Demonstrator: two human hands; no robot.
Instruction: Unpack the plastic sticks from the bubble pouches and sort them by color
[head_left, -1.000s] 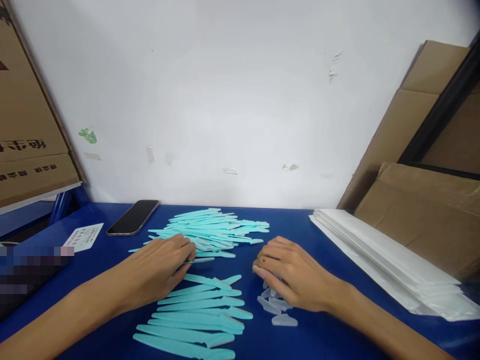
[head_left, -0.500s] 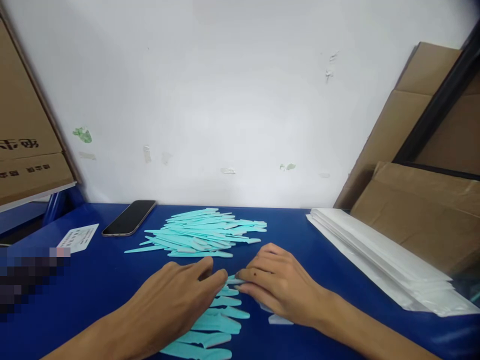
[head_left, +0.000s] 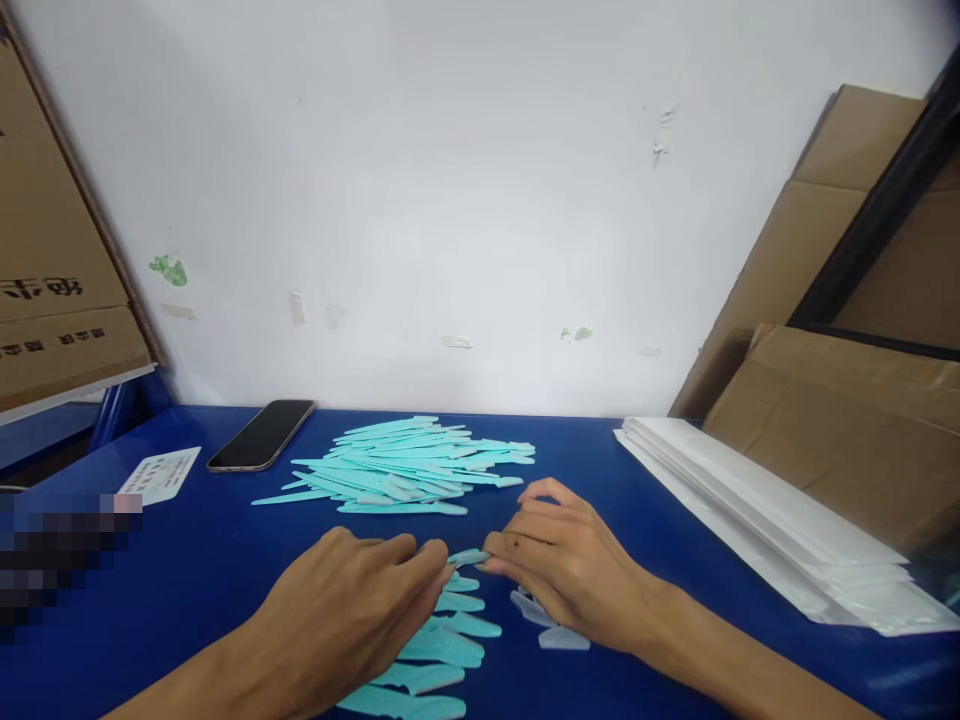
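Observation:
A turquoise eyebrow razor (head_left: 469, 557) spans the gap between my two hands. My left hand (head_left: 360, 600) is closed on one end, hiding its handle. The thumb and fingers of my right hand (head_left: 574, 570) pinch the other end. Below them several turquoise razors (head_left: 457, 625) lie in a rough row, partly under my left hand. Small translucent blade covers (head_left: 564, 638) rest on the table beside and under my right hand. Farther back is a loose pile of the same turquoise razors (head_left: 405, 465).
The blue table (head_left: 225, 540) meets a white wall. A phone (head_left: 261, 436) and a printed card (head_left: 161, 474) lie at the left, near a cardboard box (head_left: 67, 340). On the right are stacked white packets (head_left: 765, 520) and cardboard (head_left: 840, 430).
My right hand has shifted slightly right and my left fingers have closed down, so more of the held razor shows between them. More of the translucent covers shows too.

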